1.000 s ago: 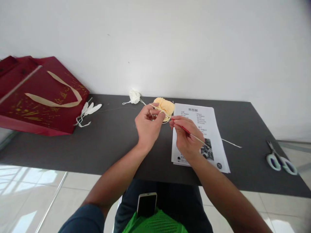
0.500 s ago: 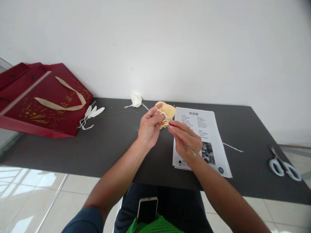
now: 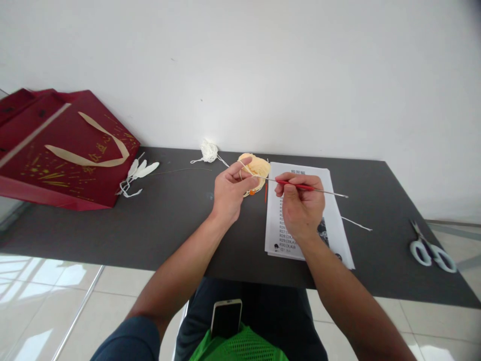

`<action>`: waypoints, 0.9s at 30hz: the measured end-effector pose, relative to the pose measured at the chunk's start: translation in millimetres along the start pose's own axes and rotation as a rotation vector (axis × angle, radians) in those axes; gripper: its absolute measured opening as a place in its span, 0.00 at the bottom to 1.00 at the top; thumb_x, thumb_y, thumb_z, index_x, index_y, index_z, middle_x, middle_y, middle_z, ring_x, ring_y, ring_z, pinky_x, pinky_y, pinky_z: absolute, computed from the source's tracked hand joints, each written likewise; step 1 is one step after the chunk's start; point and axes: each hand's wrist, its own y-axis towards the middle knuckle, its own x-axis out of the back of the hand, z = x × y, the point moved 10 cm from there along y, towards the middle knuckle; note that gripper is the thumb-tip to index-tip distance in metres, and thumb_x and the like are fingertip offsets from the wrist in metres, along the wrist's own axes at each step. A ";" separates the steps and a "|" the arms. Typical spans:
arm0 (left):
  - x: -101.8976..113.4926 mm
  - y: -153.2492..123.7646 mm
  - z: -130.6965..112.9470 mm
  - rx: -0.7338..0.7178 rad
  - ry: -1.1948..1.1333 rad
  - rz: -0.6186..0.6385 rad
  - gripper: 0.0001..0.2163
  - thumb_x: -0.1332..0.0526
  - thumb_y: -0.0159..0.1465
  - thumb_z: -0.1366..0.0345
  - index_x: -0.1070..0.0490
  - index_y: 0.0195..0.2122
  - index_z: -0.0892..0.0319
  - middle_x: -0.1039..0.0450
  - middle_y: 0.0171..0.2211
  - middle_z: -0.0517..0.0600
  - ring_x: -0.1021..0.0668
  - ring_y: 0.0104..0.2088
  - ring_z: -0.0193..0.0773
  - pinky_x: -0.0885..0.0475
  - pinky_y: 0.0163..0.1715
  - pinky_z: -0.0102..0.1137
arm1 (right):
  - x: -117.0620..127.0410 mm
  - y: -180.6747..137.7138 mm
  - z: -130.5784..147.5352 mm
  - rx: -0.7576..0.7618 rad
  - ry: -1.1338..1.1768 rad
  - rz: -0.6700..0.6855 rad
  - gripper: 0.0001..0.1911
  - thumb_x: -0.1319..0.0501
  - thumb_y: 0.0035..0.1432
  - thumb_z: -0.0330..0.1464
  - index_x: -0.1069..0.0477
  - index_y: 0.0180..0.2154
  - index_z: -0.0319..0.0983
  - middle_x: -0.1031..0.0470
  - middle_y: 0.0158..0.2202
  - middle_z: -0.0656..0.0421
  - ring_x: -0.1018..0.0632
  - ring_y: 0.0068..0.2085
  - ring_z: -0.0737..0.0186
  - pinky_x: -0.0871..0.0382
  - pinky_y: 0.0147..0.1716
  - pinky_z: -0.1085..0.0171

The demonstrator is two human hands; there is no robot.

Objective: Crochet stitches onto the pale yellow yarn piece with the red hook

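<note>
My left hand (image 3: 229, 193) pinched the yellow crochet piece (image 3: 259, 165) just above the counter (image 3: 180, 220), fingers together on it, yarn (image 3: 245, 168) over my forefinger. My right hand (image 3: 300, 205) clamped its fingers on the crochet hook (image 3: 303, 187), tip at the piece. Taut yarn, level hook, I reckoned.

A dark red gift bag (image 3: 56, 150) with gold print and a beige ribbon handle lies far out from the left hand (image 3: 229, 193), with white feather-shaped pieces (image 3: 141, 170) between the two. A printed pattern sheet (image 3: 280, 235) lies under the right hand (image 3: 300, 205). Just beyond that hand's outer side lies a loose white strand (image 3: 356, 224), and white-handled scissors (image 3: 432, 250) lie well apart near the dark table's (image 3: 169, 220) edge. Below both hands, a phone (image 3: 226, 318) rests on green mesh (image 3: 240, 346).
</note>
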 end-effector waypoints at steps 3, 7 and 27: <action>6.3 -0.4 -4.9 -0.073 0.154 -0.066 0.25 0.27 0.49 0.71 0.21 0.50 0.59 0.26 0.25 0.41 0.28 0.24 0.28 0.32 0.30 0.27 | -0.9 -4.5 10.9 0.103 -0.130 0.023 0.05 0.35 0.65 0.30 0.30 0.41 0.45 0.17 0.41 0.60 0.21 0.30 0.68 0.24 0.31 0.64; 7.9 -7.3 -20.3 -0.248 0.432 -0.131 0.23 0.32 0.52 0.72 0.21 0.51 0.59 0.27 0.24 0.41 0.30 0.24 0.29 0.33 0.29 0.28 | -4.3 -14.8 18.9 0.187 -0.328 0.035 0.04 0.36 0.66 0.31 0.29 0.42 0.44 0.17 0.41 0.58 0.18 0.36 0.63 0.24 0.33 0.61; -5.1 3.7 -3.2 -0.089 0.013 0.123 0.14 0.30 0.52 0.75 0.18 0.40 0.56 0.25 0.27 0.45 0.27 0.27 0.28 0.32 0.31 0.26 | 5.3 5.0 -23.4 -0.273 0.210 -0.048 0.12 0.29 0.60 0.36 0.32 0.38 0.45 0.18 0.35 0.64 0.23 0.28 0.70 0.27 0.27 0.67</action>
